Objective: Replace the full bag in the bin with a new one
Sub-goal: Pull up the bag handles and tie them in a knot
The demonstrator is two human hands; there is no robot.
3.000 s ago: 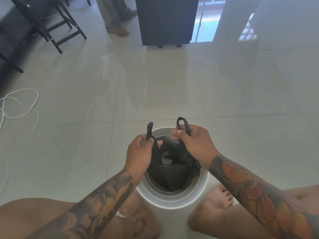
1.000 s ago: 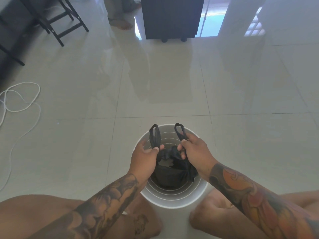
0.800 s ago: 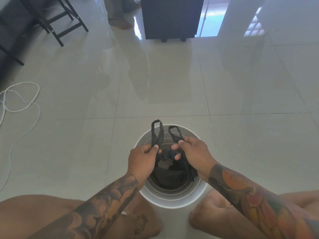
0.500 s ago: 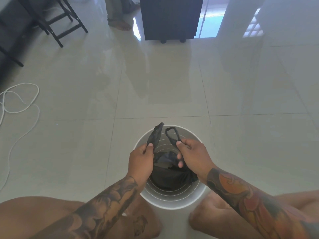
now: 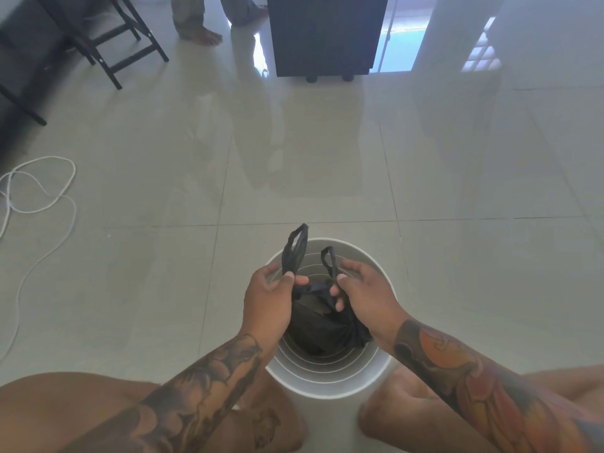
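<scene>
A round white bin (image 5: 330, 382) stands on the tiled floor between my knees. Inside it sits a black plastic bag (image 5: 322, 325) with its body bunched low in the bin. Two loop handles stick up above the rim. My left hand (image 5: 269, 297) pinches the left handle (image 5: 295, 250) between thumb and fingers. My right hand (image 5: 366, 294) pinches the right handle (image 5: 329, 258) with the other fingers spread. The two hands are close together over the bin's mouth, and the bag's neck is gathered between them.
A white cord (image 5: 36, 197) lies looped on the floor at the left. A dark cabinet (image 5: 327, 34) stands at the back, black chair legs (image 5: 130, 50) at the far left. Another person's bare foot (image 5: 202, 35) is near the chair.
My hands drew the two handles closer together over the bin. The left handle has tilted to the right and the bag's neck has gathered tighter.
</scene>
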